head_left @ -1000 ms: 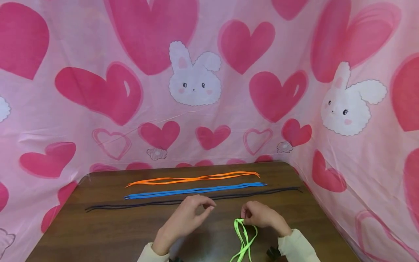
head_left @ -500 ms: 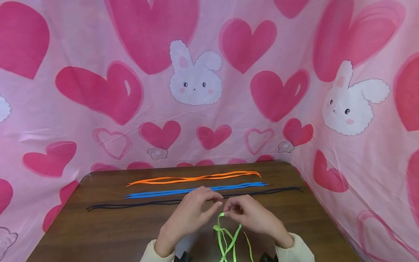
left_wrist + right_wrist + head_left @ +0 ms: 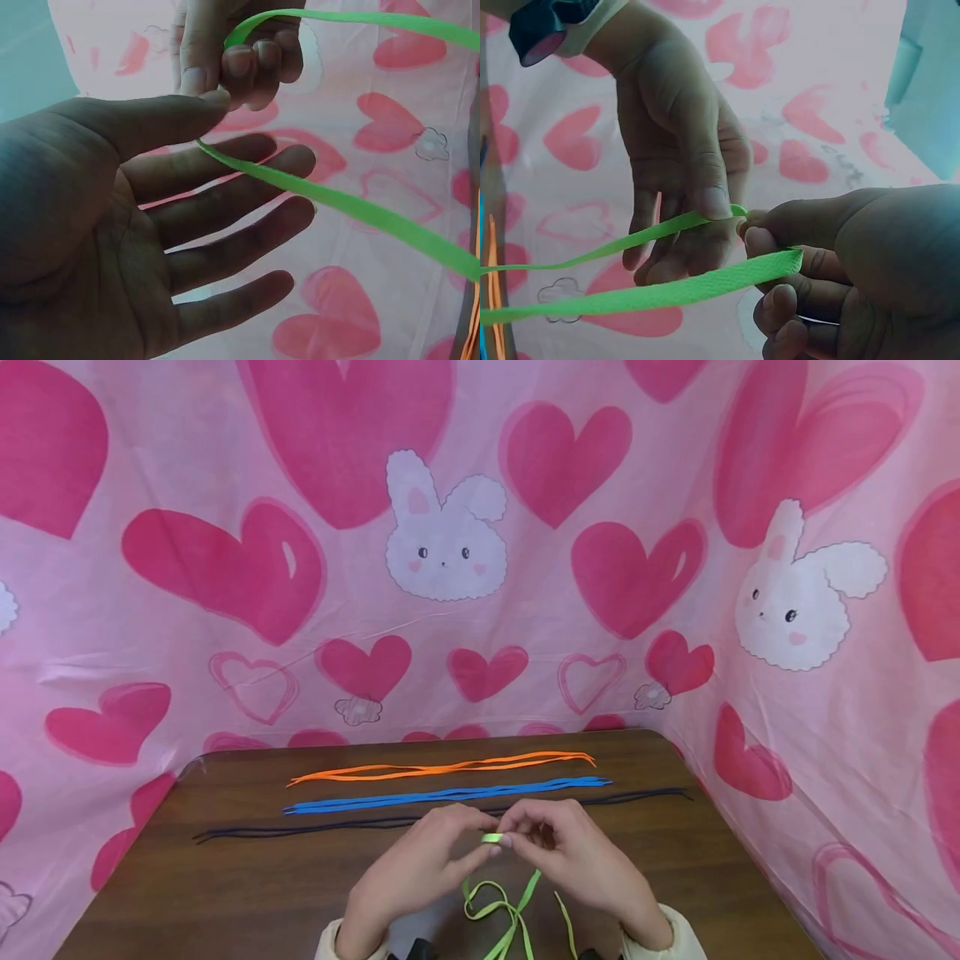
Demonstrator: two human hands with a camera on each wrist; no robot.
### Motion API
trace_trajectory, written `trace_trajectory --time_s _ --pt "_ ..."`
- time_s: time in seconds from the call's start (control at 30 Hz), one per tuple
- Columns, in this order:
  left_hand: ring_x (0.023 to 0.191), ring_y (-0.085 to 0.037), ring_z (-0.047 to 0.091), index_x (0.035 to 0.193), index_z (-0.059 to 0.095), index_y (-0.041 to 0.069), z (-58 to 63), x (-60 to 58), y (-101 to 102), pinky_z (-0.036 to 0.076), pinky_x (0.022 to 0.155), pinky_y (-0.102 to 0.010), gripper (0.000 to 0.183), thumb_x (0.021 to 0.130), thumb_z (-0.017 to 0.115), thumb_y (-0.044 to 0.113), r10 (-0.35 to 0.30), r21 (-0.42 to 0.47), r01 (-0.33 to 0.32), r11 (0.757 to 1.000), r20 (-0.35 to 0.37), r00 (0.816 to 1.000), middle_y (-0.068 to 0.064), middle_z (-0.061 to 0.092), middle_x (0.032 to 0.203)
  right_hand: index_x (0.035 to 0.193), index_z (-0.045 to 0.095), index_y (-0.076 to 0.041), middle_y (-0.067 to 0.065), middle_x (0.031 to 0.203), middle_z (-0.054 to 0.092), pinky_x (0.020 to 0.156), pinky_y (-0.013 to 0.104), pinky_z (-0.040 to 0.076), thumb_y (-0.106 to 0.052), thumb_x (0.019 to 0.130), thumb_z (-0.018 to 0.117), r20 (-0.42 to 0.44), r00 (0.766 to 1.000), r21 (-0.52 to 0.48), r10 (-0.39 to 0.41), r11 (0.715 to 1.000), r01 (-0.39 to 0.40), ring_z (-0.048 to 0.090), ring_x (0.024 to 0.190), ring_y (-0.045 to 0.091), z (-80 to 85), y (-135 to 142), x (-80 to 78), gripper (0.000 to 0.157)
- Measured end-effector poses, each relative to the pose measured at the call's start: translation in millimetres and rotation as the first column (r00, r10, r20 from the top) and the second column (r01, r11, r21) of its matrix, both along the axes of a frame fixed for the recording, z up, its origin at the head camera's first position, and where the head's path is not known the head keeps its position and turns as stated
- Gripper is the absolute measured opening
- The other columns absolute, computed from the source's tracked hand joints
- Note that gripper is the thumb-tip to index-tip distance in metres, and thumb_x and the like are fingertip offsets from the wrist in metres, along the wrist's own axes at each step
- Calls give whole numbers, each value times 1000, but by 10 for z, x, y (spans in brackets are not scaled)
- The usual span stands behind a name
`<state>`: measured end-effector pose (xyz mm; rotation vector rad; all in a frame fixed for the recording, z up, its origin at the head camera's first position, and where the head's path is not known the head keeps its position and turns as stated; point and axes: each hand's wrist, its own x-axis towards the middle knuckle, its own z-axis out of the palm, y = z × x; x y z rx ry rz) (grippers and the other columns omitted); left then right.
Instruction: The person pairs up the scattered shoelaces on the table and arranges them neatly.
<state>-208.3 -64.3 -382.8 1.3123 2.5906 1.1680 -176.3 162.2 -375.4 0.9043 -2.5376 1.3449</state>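
Note:
A lime-green flat shoelace [image 3: 491, 838] runs between the two hands, its lower strands hanging in loose loops below them. My right hand [image 3: 573, 852] pinches it between thumb and fingers, and one strand trails out past those fingertips in the right wrist view. My left hand [image 3: 420, 864] is beside it, its thumb touching the green shoelace [image 3: 337, 199] and the other fingers spread fairly straight in the left wrist view. Between left thumb and index finger a gap shows in the head view. Behind the hands lies a dark shoelace pair [image 3: 300, 831], partly hidden.
Farther back on the brown wooden table [image 3: 225, 893] lie a blue shoelace pair [image 3: 450, 795] and an orange shoelace pair [image 3: 442, 768], both stretched sideways. A pink cloth [image 3: 525, 610] with hearts and rabbits hangs behind and at the sides.
My right hand has moved left with the green shoelace, bringing it to my left hand's fingertips. The left hand has shifted only a little. The other shoelaces have stayed put.

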Motion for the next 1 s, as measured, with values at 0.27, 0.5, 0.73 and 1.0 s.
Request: trace_trajectory --time_s 0.27,0.5,0.73,1.0 --pt "99 -3 65 108 78 18 58 38 -100 55 88 -31 16 93 75 15 -11 113 15 994 -35 999 12 74 101 97 71 -24 -11 71 57 51 18 41 -23 96 72 16 1000 -18 14 1000 -14 45 60 -1 54 -44 30 2" --pt "92 -1 64 104 79 19 69 40 -171 56 81 -29 15 90 78 14 -5 167 19 986 -84 996 12 73 94 97 71 -26 -12 71 58 50 18 41 -18 95 73 24 1000 -7 18 1000 -17 45 60 -2 42 -39 43 9" --pt "83 1 60 106 81 20 68 23 -196 50 71 -20 14 94 74 18 -28 209 48 977 -100 995 15 69 86 98 72 -25 -11 71 59 51 18 42 -31 97 71 26 1000 3 13 1000 -13 46 60 -2 43 -1 52 6" --pt "81 -2 56 104 81 18 90 -4 -307 48 64 -23 16 91 76 11 21 234 2 972 -99 995 15 69 86 102 74 -25 -11 74 63 53 21 46 -32 96 71 35 999 18 -2 1000 1 51 62 0 58 61 45 10"
